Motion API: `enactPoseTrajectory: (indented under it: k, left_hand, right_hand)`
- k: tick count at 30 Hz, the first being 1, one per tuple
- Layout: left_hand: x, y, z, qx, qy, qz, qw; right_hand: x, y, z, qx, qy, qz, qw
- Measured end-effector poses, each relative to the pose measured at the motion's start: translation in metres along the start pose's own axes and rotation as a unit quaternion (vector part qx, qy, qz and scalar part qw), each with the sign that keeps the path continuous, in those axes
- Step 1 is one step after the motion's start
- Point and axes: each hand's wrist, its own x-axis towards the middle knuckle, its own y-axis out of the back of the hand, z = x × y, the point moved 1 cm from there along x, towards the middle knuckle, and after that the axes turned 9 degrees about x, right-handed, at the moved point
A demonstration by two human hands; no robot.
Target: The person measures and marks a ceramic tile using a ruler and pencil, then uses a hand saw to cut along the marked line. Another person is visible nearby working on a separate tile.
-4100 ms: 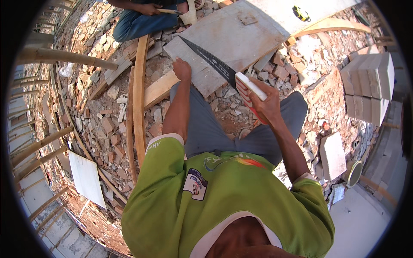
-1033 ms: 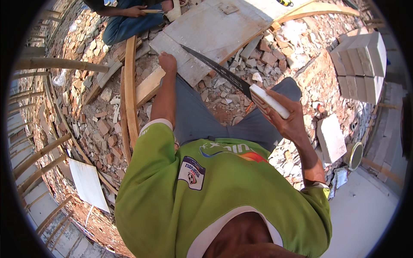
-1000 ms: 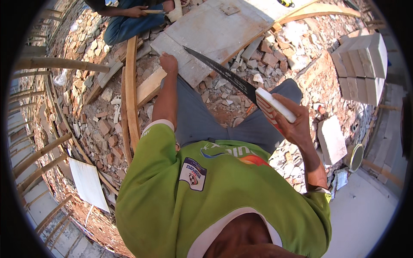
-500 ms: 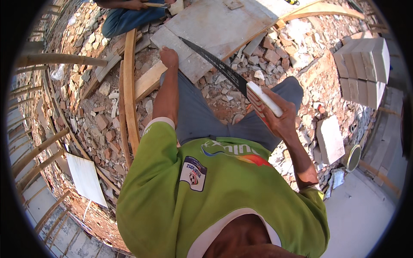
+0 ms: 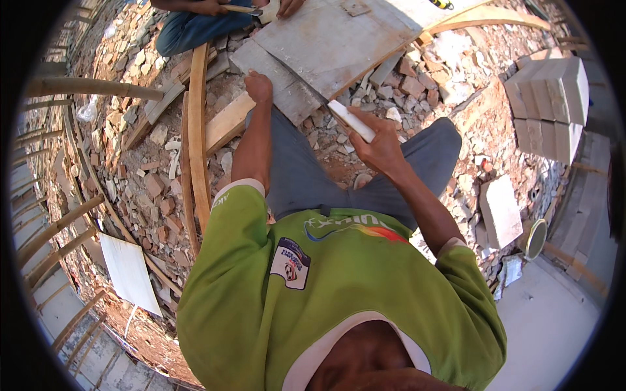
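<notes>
My right hand [image 5: 378,143] is closed round the pale handle of a handsaw [image 5: 351,122]. The dark blade lies in a cut running lengthwise through a flat greyish board [image 5: 345,39], and mostly drops out of sight below it. Left of the cut is a narrow strip [image 5: 270,75] of the same board. My left hand [image 5: 259,87] is closed on the outer edge of that strip, its fingertips partly hidden. Both my knees are bent, with the near end of the board between them.
Broken brick rubble [image 5: 156,182] covers the ground. Timber lengths [image 5: 197,130] lie to my left. Pale blocks [image 5: 548,107] are stacked at right, near a loose block [image 5: 501,212]. At the far left another person [image 5: 202,26] sits holding a wooden-handled tool. A tape measure [image 5: 442,4] rests on the board.
My right hand has pushed the saw forward and left, so less blade shows. My left hand stays in place. The other person's second hand has come onto the far edge of the board.
</notes>
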Motion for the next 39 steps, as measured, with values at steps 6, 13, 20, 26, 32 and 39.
enactPoseTrajectory:
  k: [6, 13, 20, 26, 32, 39]
  left_hand:
    - [0.021, 0.007, 0.009, -0.023, -0.005, 0.019, 1.000]
    - [0.010, -0.005, 0.001, 0.005, -0.017, 0.015, 1.000]
    - [0.001, 0.002, -0.006, 0.006, 0.005, 0.006, 1.000]
    - [0.010, 0.005, 0.007, 0.002, -0.009, -0.013, 1.000]
    - [-0.004, -0.003, -0.020, 0.021, 0.011, 0.013, 1.000]
    - [0.021, 0.005, 0.006, -0.020, -0.021, 0.003, 1.000]
  right_hand:
    - [-0.071, 0.058, -0.005, 0.049, 0.001, 0.015, 0.999]
    - [0.016, 0.026, -0.021, 0.026, -0.046, -0.020, 0.998]
    - [-0.091, 0.073, -0.006, 0.170, -0.047, 0.062, 0.982]
    - [0.015, 0.019, 0.000, 0.033, -0.028, 0.015, 0.999]
    - [-0.093, 0.078, -0.016, 0.056, -0.019, 0.026, 0.998]
    - [-0.042, 0.036, -0.016, -0.010, 0.024, -0.012, 1.000]
